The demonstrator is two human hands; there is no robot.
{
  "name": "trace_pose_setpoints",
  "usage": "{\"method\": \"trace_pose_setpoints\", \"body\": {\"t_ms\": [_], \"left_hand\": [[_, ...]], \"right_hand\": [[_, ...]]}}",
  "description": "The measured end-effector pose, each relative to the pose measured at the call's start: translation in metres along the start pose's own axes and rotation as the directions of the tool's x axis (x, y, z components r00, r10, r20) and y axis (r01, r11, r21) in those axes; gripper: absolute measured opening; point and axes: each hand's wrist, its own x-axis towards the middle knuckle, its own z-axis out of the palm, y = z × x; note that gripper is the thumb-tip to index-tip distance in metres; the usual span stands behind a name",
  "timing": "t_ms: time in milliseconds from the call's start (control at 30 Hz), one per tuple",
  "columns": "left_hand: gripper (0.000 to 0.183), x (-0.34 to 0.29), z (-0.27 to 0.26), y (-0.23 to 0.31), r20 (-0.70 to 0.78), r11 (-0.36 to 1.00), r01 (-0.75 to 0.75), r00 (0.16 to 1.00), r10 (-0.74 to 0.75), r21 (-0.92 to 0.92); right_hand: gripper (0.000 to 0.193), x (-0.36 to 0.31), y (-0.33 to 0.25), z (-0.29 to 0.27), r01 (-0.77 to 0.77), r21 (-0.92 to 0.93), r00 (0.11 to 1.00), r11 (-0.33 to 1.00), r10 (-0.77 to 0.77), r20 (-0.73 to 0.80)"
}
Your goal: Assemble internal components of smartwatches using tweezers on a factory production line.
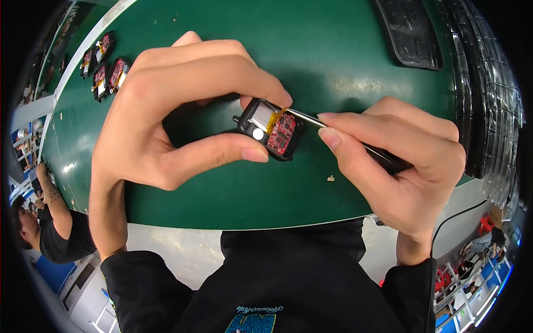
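Observation:
Between the thumb and fingers of my left hand (161, 105) is a small black plastic casing (242, 123), held above the green table. Inside the casing lie a red circuit board (282, 136), a silver battery (262, 117) with amber tape along its edge, and a round white piece (257, 134). My right hand (402, 155) pinches thin metal tweezers (308, 117). Their tip reaches the top edge of the casing, by the amber tape and my left fingertip. Whether the tip grips anything there is too small to tell.
Several similar open casings (100, 80) with red boards lie at the far left of the green table (244, 200). A black tray (411, 36) sits at the far right, beside stacked clear plastic trays (488, 100). A tiny metal bit (331, 178) lies near the front. Another person (55, 222) sits at left.

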Motion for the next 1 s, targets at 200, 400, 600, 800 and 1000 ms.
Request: {"method": "trace_pose_setpoints", "body": {"t_ms": [200,400,600,800,1000], "left_hand": [[0.06,-0.002,-0.004,0.004,0.028,0.999,-0.01,1.0,0.009,0.036],[0.062,-0.002,0.003,-0.002,-0.033,0.999,-0.005,0.999,0.003,-0.053],[0.064,-0.004,0.004,-0.004,-0.037,0.998,-0.009,0.999,0.007,-0.061],[0.063,-0.005,0.003,-0.003,-0.041,0.998,-0.017,0.999,0.015,-0.065],[0.069,-0.004,0.003,0.0,-0.064,0.995,0.075,0.995,-0.079,-0.062]], "right_hand": [[0.021,0.0,-0.005,0.001,-0.039,-0.023,0.999,0.999,0.039,-0.005],[0.02,-0.001,-0.006,-0.002,-0.056,-0.059,0.998,0.997,0.058,0.022],[0.019,0.0,-0.005,0.0,-0.041,-0.041,0.999,0.998,0.042,0.022],[0.019,0.002,-0.009,0.001,-0.074,-0.035,0.997,0.997,0.074,0.012],[0.021,-0.001,-0.01,-0.002,-0.067,-0.042,0.99,0.997,0.061,-0.123]]}}
